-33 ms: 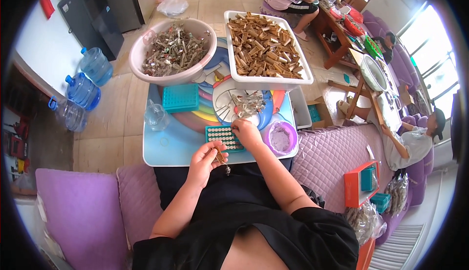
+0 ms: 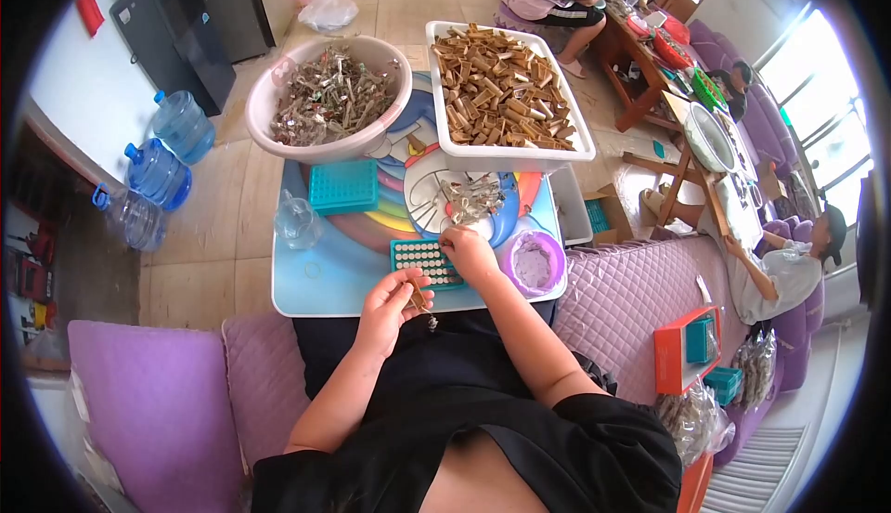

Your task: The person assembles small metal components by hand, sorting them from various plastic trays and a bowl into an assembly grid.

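My left hand (image 2: 386, 309) is closed around a small brown curved piece (image 2: 418, 297), held just in front of the table's near edge. A little silvery trinket (image 2: 432, 324) dangles below it. At the right side of a teal rack (image 2: 413, 246) filled with rows of small round white-topped pieces, the fingers of my right hand (image 2: 470, 253) are pinched together; what they grip is hidden. Beyond that hand lies a loose heap of small metallic-looking strands (image 2: 475, 199). A purple-rimmed tub (image 2: 559, 262) with a plastic liner stands right of my right hand.
A pink basin (image 2: 264, 132) of tangled trinkets and a white bin (image 2: 583, 146) of brown curved pieces stand at the table's far side. A teal box (image 2: 343, 186) and a clear jug (image 2: 295, 223) are at left. Other people sit along the right side.
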Tool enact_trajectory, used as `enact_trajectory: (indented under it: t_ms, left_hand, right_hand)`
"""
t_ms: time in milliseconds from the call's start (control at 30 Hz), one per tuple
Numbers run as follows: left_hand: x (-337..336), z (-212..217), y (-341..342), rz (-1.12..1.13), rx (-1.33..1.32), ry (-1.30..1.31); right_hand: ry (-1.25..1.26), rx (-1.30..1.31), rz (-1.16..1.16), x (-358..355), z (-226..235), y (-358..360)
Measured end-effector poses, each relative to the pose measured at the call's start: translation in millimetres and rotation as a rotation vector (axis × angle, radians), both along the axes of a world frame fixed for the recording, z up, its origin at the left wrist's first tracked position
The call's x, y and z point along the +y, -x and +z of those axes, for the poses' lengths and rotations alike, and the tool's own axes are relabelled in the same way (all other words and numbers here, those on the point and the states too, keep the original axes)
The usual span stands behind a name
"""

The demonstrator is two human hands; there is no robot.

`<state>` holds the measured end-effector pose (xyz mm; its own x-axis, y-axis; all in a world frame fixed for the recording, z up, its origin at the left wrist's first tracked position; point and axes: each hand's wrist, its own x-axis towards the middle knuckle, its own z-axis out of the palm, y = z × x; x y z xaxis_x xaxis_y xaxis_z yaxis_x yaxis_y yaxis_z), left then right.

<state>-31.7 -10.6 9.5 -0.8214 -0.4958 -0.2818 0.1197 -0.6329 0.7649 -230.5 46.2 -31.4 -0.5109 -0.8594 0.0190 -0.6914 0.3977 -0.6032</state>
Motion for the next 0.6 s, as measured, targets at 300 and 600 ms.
enact_trajectory:
  t_ms: [300,600]
  left_hand:
    - [0.7,3.2,0.6,0.027,-0.004,-0.079]
    - [-0.2,-0.2,1.7,0.092,-0.029,-0.088]
  right_hand:
    - [0.004,-0.041,-0.016,-2.2,0.6,3.3]
    - [0.344,-0.42,0.093,25.9,74.0,-59.3]
